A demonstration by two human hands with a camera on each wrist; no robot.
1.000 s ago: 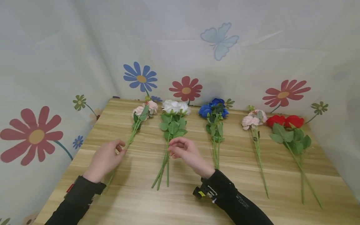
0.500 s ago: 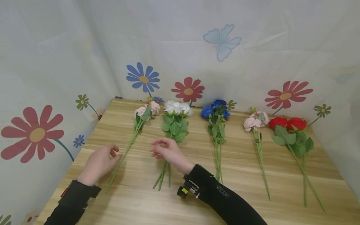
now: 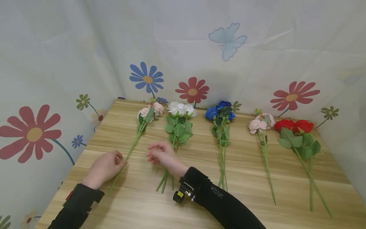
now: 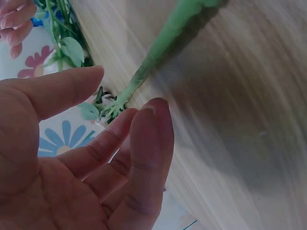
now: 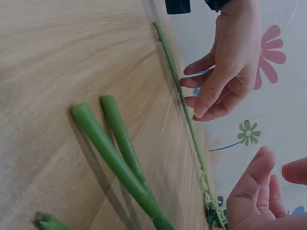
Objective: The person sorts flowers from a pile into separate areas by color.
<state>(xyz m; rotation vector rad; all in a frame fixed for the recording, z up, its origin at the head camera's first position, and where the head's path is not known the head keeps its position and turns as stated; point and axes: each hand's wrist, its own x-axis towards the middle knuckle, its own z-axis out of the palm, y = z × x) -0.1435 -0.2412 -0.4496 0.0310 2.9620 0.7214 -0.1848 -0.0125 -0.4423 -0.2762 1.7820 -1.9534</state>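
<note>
My left hand (image 3: 103, 169) hovers at the stem of the leftmost pink artificial flower spray (image 3: 132, 148), fingers loosely bent. In the left wrist view a gap shows between its thumb and fingers, and the green stem (image 4: 152, 57) runs past the fingertips, outside the hand. My right hand (image 3: 166, 157) is over the stems of the white roses (image 3: 181, 109), relaxed and holding nothing. It covers part of those stems in the head view. Cut ends of green stems (image 5: 108, 148) lie close below it in the right wrist view.
Farther right on the wooden table (image 3: 197, 206) lie blue roses (image 3: 219, 112), a second pink spray (image 3: 258, 123) and red roses (image 3: 303, 126), heads toward the back. A white curtain (image 3: 177, 38) printed with flowers and a butterfly hangs behind and at the sides.
My right hand has moved left across the white rose stems, toward the left hand. The left hand has come lower along the pink spray's stem, toward its cut end.
</note>
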